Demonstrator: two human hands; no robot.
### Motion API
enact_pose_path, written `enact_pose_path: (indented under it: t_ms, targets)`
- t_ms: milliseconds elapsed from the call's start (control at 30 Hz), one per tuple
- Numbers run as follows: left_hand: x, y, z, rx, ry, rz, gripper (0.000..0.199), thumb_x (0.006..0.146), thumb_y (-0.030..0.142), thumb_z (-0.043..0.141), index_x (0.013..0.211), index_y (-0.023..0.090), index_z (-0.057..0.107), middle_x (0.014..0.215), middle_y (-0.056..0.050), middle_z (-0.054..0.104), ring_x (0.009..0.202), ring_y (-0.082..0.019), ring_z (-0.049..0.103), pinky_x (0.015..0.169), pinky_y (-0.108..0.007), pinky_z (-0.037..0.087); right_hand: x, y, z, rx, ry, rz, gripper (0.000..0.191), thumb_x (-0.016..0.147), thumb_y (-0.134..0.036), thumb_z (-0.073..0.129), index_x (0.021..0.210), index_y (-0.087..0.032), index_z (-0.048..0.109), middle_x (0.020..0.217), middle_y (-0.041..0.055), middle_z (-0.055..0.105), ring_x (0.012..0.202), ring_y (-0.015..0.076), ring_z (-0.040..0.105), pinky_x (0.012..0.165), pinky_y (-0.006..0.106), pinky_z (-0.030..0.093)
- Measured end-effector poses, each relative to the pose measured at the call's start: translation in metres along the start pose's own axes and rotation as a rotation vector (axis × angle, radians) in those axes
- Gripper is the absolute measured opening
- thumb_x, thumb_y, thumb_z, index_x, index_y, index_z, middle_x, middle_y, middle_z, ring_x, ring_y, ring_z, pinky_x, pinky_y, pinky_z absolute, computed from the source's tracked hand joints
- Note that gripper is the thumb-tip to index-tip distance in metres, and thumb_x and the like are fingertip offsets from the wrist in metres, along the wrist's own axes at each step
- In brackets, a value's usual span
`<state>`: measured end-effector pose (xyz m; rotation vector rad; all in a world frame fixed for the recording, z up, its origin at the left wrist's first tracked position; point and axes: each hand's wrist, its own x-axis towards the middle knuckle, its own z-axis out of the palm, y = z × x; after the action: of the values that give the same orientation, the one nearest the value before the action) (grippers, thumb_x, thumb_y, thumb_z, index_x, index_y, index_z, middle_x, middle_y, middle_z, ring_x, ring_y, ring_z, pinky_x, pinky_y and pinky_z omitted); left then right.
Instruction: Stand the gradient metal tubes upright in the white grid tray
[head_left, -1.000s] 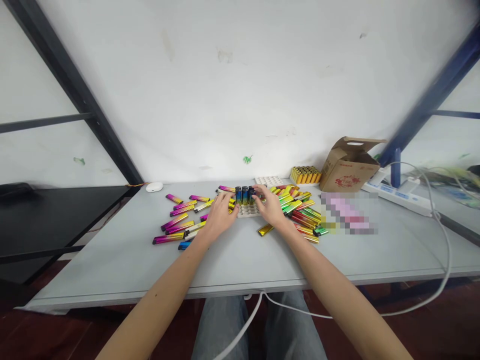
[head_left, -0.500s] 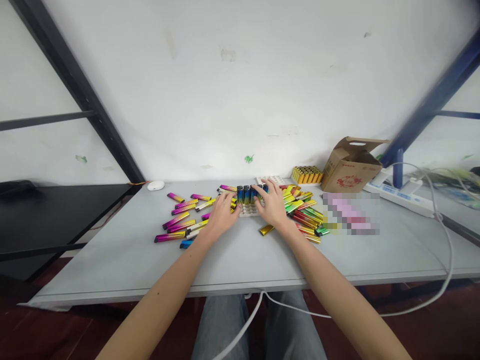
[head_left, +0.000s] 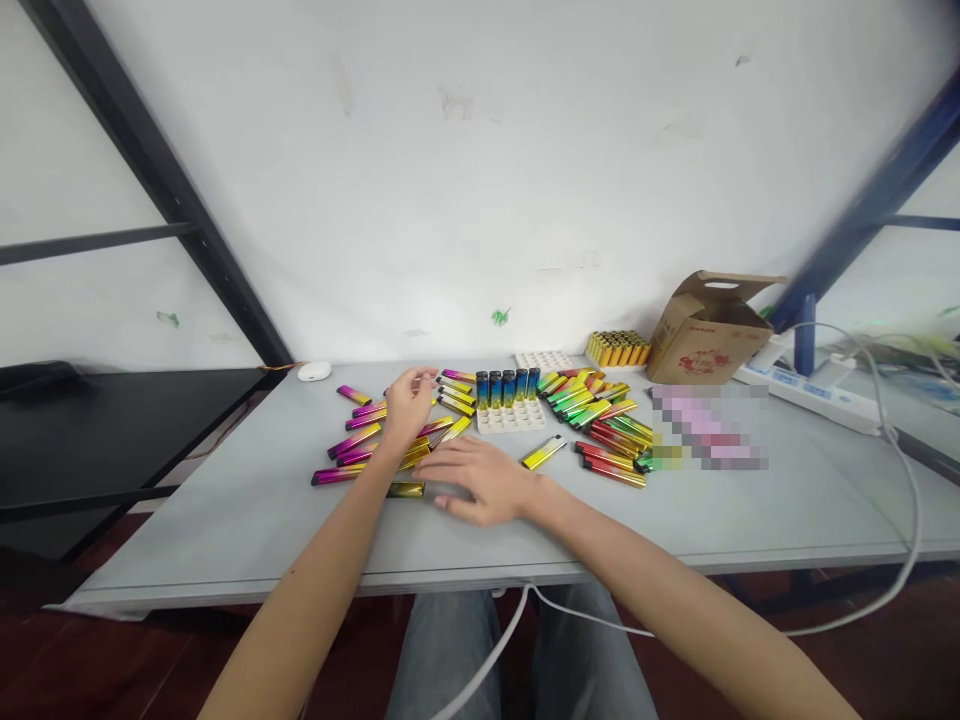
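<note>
Several blue-and-yellow lighters (head_left: 508, 390) stand upright in a row at the back of a white holed tray (head_left: 511, 422). My left hand (head_left: 409, 405) is over the loose lighters left of this tray, its fingers loosely bent and apart, with nothing visible in them. Lower and nearer the table's front, my right hand (head_left: 484, 480) reaches left with fingers stretched out and thumb apart. Its fingertips are beside a gold lighter (head_left: 406, 490). Purple-and-yellow lighters (head_left: 364, 434) lie scattered around my left forearm. A yellow-and-silver lighter (head_left: 544, 453) lies alone below the tray.
Red, green and yellow lighters (head_left: 611, 458) lie heaped on the right. Behind stand another white tray (head_left: 543, 360), a block of upright yellow lighters (head_left: 617, 350) and an open cardboard box (head_left: 701, 340). A power strip (head_left: 814, 392), white case (head_left: 314, 371) and white cable (head_left: 909, 520) are also there.
Both hands have left the white tray. My left hand moved left over the loose lighters; my right hand came down and left. The upright blue lighters are now uncovered.
</note>
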<state>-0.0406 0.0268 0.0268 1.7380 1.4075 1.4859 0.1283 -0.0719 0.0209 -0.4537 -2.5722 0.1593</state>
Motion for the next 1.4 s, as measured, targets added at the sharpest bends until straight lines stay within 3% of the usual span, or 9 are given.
enact_pose_path:
  t_ms: [67, 167, 367, 567, 800, 967, 1133, 1267, 1400]
  targets:
    - [0.001, -0.004, 0.0, -0.011, -0.026, -0.024, 0.024, 0.087, 0.03, 0.05, 0.096, 0.017, 0.068, 0.084, -0.006, 0.071, 0.084, -0.021, 0.069, 0.07, -0.029, 0.053, 0.003, -0.002, 0.006, 0.001, -0.074, -0.045, 0.041, 0.094, -0.031, 0.046, 0.131, -0.017, 0.057, 0.13, 0.006, 0.064, 0.12, 0.0206, 0.053, 0.104, 0.036, 0.039]
    - [0.001, -0.005, 0.001, 0.008, -0.039, -0.014, 0.025, 0.086, 0.032, 0.052, 0.097, 0.017, 0.068, 0.084, -0.006, 0.071, 0.083, -0.021, 0.069, 0.071, -0.03, 0.054, 0.003, 0.004, 0.008, -0.033, -0.059, -0.014, 0.035, 0.096, -0.034, 0.046, 0.12, -0.018, 0.065, 0.119, 0.0053, 0.07, 0.115, 0.0206, 0.056, 0.1, 0.035, 0.04]
    - [-0.005, -0.001, 0.005, 0.115, -0.04, 0.064, 0.024, 0.088, 0.031, 0.05, 0.092, 0.017, 0.069, 0.09, -0.007, 0.072, 0.08, -0.021, 0.068, 0.075, -0.033, 0.054, -0.008, 0.022, -0.012, -0.198, 0.025, 0.285, 0.031, 0.087, -0.046, 0.062, 0.08, -0.018, 0.072, 0.082, 0.0076, 0.07, 0.085, 0.022, 0.062, 0.083, 0.036, 0.044]
    - [-0.009, -0.007, 0.008, 0.285, -0.055, 0.273, 0.022, 0.089, 0.027, 0.048, 0.093, 0.018, 0.068, 0.097, -0.007, 0.07, 0.082, -0.021, 0.066, 0.08, -0.035, 0.053, -0.013, 0.028, -0.013, -0.129, -0.024, 0.265, 0.039, 0.085, -0.048, 0.066, 0.111, -0.019, 0.069, 0.1, 0.0085, 0.07, 0.092, 0.0224, 0.063, 0.086, 0.035, 0.044]
    - [-0.011, -0.011, 0.01, 0.386, -0.11, 0.393, 0.021, 0.089, 0.02, 0.046, 0.094, 0.019, 0.066, 0.096, -0.006, 0.069, 0.088, -0.021, 0.065, 0.083, -0.034, 0.051, -0.012, 0.028, -0.008, -0.067, -0.062, 0.269, 0.025, 0.092, -0.034, 0.059, 0.11, -0.018, 0.065, 0.102, 0.009, 0.064, 0.095, 0.0217, 0.059, 0.085, 0.034, 0.045]
    - [-0.01, -0.011, 0.01, 0.393, -0.139, 0.374, 0.019, 0.09, 0.021, 0.047, 0.094, 0.019, 0.066, 0.096, -0.005, 0.067, 0.084, -0.02, 0.064, 0.079, -0.033, 0.051, -0.021, 0.037, -0.023, 0.088, 0.149, 0.371, 0.019, 0.094, -0.028, 0.052, 0.11, -0.018, 0.056, 0.106, 0.0105, 0.061, 0.095, 0.0213, 0.057, 0.085, 0.035, 0.045]
    - [-0.015, -0.009, 0.017, 0.398, -0.171, 0.39, 0.018, 0.09, 0.019, 0.047, 0.098, 0.019, 0.064, 0.097, -0.005, 0.066, 0.085, -0.019, 0.064, 0.081, -0.033, 0.05, -0.02, 0.05, -0.021, 0.695, 0.583, 0.597, 0.033, 0.089, -0.032, 0.056, 0.117, -0.022, 0.043, 0.094, 0.0019, 0.062, 0.083, 0.0152, 0.061, 0.077, 0.03, 0.048]
    - [-0.017, -0.007, 0.019, 0.388, -0.201, 0.397, 0.018, 0.091, 0.02, 0.047, 0.097, 0.019, 0.064, 0.098, -0.006, 0.065, 0.088, -0.02, 0.064, 0.082, -0.035, 0.05, -0.014, 0.056, -0.029, 1.147, 0.813, 0.762, 0.041, 0.075, -0.03, 0.065, 0.111, -0.021, 0.049, 0.081, -0.0028, 0.062, 0.068, 0.0119, 0.06, 0.065, 0.025, 0.048]
    - [-0.017, -0.007, 0.018, 0.4, -0.185, 0.367, 0.018, 0.091, 0.022, 0.048, 0.096, 0.019, 0.064, 0.099, -0.006, 0.065, 0.085, -0.019, 0.064, 0.082, -0.035, 0.05, -0.015, 0.056, -0.045, 1.342, 0.951, 0.797, 0.024, 0.07, -0.027, 0.059, 0.092, -0.018, 0.056, 0.069, -0.0045, 0.055, 0.059, 0.0099, 0.056, 0.056, 0.022, 0.044]
